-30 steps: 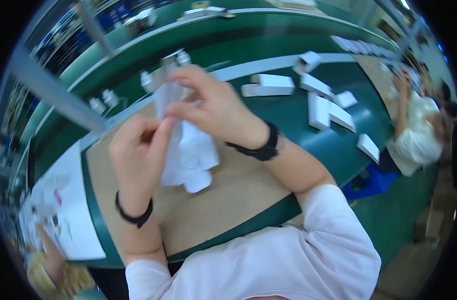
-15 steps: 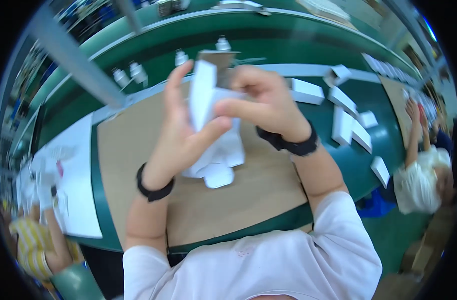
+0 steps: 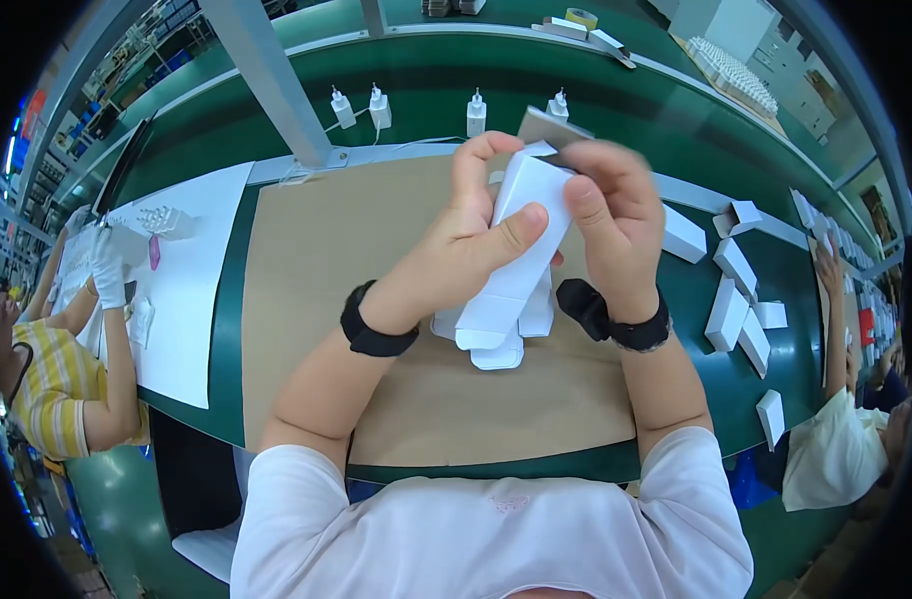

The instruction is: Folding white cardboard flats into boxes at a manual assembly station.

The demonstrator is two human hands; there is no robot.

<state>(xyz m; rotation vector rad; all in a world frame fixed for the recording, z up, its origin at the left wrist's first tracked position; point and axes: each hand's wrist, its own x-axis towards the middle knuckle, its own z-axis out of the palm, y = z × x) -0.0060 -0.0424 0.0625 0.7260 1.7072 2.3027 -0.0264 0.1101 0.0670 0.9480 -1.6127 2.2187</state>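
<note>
Both hands, left hand (image 3: 466, 250) and right hand (image 3: 610, 220), pinch the white carton (image 3: 511, 255). Body's formed, bottom flaps still open. More flat blanks (image 3: 521, 334) wait underneath.

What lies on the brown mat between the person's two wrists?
In the head view, flat white carton blanks lie on the brown mat, below the folded carton both hands hold.

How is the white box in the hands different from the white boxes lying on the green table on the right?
The white box in the hands is lifted off the table, gripped by the left hand and right hand; the white boxes on the right lie loose on the green table, untouched. The held one has open flaps hanging at its lower end; those on the table look closed. Both are small, plain white and oblong.
</note>
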